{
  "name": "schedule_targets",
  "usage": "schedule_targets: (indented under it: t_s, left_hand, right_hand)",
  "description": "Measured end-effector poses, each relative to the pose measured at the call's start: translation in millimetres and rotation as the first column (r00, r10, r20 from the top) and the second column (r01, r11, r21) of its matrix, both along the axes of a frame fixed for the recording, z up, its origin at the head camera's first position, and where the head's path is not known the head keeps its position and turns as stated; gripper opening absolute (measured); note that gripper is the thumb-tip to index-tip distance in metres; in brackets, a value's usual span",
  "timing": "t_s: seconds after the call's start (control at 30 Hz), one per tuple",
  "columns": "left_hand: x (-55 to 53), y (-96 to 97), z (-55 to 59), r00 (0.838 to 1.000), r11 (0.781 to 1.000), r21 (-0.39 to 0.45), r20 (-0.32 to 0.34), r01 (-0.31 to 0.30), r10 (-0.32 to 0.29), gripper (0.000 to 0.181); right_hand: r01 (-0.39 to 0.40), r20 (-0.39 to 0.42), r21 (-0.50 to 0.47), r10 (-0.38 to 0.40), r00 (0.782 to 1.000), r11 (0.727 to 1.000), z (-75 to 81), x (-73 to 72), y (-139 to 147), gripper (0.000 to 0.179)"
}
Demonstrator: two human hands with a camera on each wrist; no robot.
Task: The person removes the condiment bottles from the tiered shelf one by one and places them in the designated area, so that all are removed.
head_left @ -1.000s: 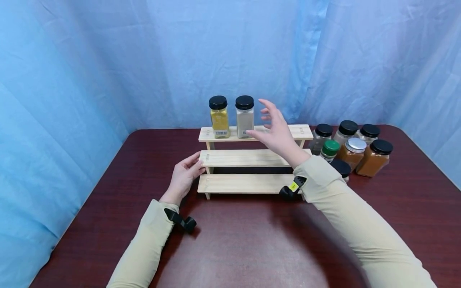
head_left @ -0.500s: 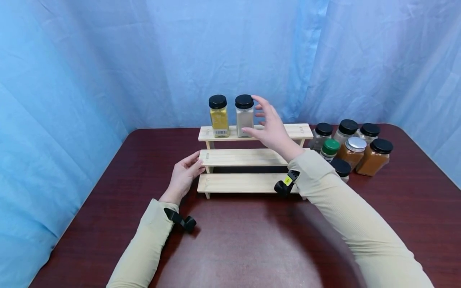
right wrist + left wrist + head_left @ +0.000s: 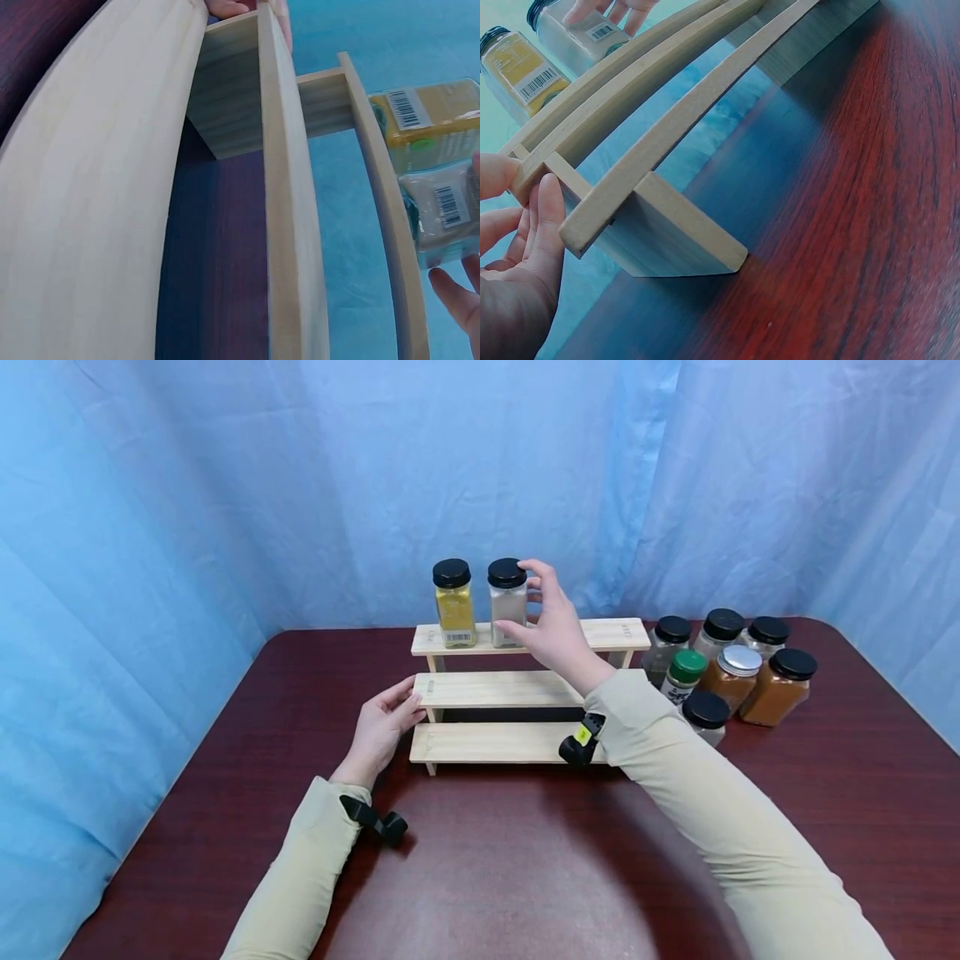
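Observation:
A three-tier wooden rack (image 3: 517, 689) stands on the dark red table. My left hand (image 3: 381, 727) pinches the left end of its middle board between thumb and fingers, also seen in the left wrist view. On the top board, a spice jar with pale grey powder (image 3: 507, 603) stands upright under a black lid. My right hand (image 3: 558, 627) holds this jar from the right, thumb across its lower front and index finger at the lid; some fingers are hidden behind it. Left of it stands a black-lidded jar of yellow powder (image 3: 454, 606), untouched.
Several more spice jars are grouped right of the rack, among them a green-lidded jar (image 3: 684, 677), a silver-lidded jar (image 3: 733, 677) and a black-lidded brown jar (image 3: 780, 689). A blue curtain (image 3: 480, 460) hangs behind the table.
My right hand has moved left from beside the pale grey jar until thumb and index finger meet it. Both jars on the top board keep their places, and my left hand stays on the rack.

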State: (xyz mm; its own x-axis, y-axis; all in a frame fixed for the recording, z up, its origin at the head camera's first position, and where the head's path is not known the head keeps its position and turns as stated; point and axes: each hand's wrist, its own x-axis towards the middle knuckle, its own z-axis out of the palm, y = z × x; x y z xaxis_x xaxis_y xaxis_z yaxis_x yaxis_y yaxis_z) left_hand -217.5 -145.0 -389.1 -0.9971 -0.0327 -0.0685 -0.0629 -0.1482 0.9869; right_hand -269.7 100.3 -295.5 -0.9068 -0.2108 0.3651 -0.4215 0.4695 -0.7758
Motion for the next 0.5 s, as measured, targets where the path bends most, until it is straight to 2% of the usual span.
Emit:
schedule_targets:
  t_s: [0.5]
  left_hand:
    - [-0.9,-0.6,-1.5,1.0,1.0,0.001,0.0,0.002,-0.002,0.046]
  right_hand:
    - [0.094,-0.083,0.058,-0.089,0.993,0.994,-2.6,0.9,-8.1,0.08]
